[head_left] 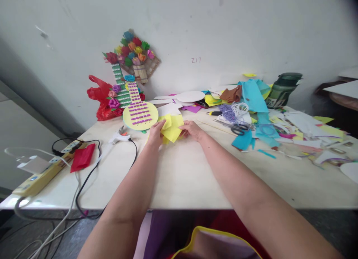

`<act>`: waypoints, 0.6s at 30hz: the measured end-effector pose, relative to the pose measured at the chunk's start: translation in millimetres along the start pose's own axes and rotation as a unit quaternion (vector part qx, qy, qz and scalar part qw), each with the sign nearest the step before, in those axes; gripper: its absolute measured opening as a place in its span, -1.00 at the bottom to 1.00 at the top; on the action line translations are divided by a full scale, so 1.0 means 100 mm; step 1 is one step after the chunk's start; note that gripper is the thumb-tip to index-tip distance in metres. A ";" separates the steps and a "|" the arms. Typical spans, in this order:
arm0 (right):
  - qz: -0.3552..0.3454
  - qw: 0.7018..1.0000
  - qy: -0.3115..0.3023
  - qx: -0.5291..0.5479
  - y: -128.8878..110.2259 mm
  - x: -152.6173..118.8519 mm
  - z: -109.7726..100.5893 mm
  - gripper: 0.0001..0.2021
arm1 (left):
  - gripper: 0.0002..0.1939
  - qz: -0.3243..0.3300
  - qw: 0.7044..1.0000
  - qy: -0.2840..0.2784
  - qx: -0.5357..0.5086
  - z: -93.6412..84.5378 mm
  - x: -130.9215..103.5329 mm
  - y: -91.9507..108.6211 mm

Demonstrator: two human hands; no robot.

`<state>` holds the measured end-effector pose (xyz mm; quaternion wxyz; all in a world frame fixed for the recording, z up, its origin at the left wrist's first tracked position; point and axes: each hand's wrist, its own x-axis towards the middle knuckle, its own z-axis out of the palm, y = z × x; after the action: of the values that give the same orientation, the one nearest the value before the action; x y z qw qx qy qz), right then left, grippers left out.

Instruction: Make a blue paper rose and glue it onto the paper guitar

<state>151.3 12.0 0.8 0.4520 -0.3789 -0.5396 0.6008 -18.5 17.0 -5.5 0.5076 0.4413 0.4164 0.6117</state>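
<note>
Several yellow paper pieces (173, 129) are held up between my two hands, over the middle of the table. My left hand (156, 132) is closed on their left side, and a folded flap of yellow paper stands by its fingers. On the opposite edge my right hand (192, 130) pinches the paper, fingers partly hidden behind it. Just behind my left hand lies a guitar-shaped craft piece (140, 115) with a round yellow body and purple-striped neck.
A glue gun (119, 136), red paper (83, 157) and a power strip (46, 173) with trailing cables lie at left. Scissors (237, 129), yarn (229, 113), paper scraps (302, 129) and a green bottle (283, 90) are at right. Paper flowers (135, 48) stand against the wall.
</note>
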 end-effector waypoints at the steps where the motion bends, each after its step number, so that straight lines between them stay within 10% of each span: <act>1: 0.002 1.000 -0.002 -0.008 0.00 0.00 -0.02 -0.88 | -0.62 -0.017 1.000 -0.013 -0.017 -0.01 -0.01 0.00; 11: 0.039 0.999 -0.004 0.017 0.05 0.05 -0.10 -0.65 | -0.62 -0.012 0.999 0.000 -0.049 -0.04 0.02 -0.10; 18: 0.041 0.999 0.026 -0.015 0.02 0.01 -0.04 -0.88 | -0.62 0.002 0.999 0.005 -0.043 0.01 -0.01 -0.09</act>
<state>154.8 14.4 -1.5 0.4351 -0.4225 -0.5206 0.6009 -15.2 17.5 -13.9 0.5230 0.4169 0.3911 0.6322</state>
